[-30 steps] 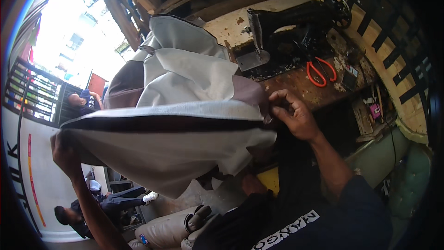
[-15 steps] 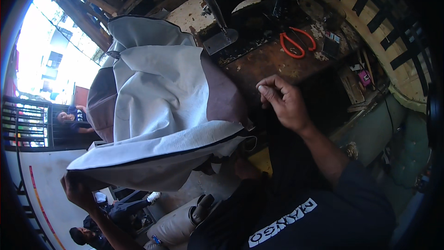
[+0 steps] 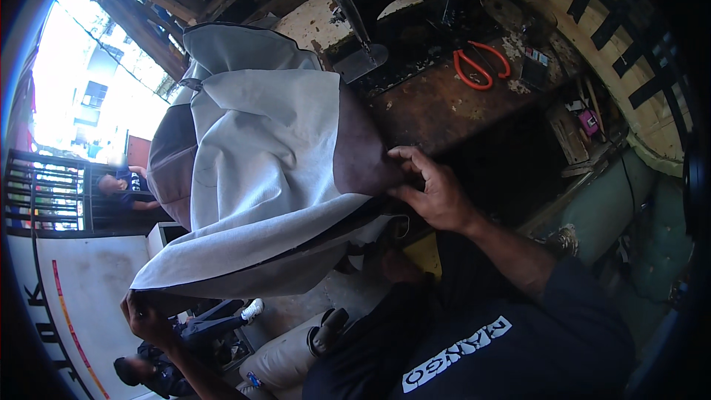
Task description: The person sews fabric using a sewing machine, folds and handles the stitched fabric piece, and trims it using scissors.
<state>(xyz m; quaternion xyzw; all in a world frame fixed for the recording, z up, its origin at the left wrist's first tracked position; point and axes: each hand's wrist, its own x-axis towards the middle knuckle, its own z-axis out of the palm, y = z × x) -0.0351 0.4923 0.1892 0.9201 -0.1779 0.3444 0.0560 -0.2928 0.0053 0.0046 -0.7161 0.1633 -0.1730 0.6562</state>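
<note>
A large sewn cover of pale grey fabric backing with maroon panels [image 3: 259, 148] drapes from the sewing table down toward me. My left hand [image 3: 148, 322] grips its lower left corner, fingers closed and partly hidden under the cloth. At the cover's right edge, my right hand [image 3: 441, 196] has thumb and forefinger curled onto the maroon panel [image 3: 363, 144]. Behind the cover stands an old black sewing machine [image 3: 359, 18], its metal plate close to the fabric. Scissors with orange handles [image 3: 474, 70] lie on the worn tabletop, right of the machine.
A small box [image 3: 535, 58] sits beside the scissors on the table [image 3: 437, 107]. An open drawer [image 3: 569, 133] holds odds and ends, one pink. Below, a beige roll [image 3: 281, 355] lies near a seated person [image 3: 152, 374]. Another person [image 3: 122, 185] is by the railing.
My right hand has come left and down from above the table's front onto the cover's maroon edge. My left hand has shifted right and slightly down with its corner.
</note>
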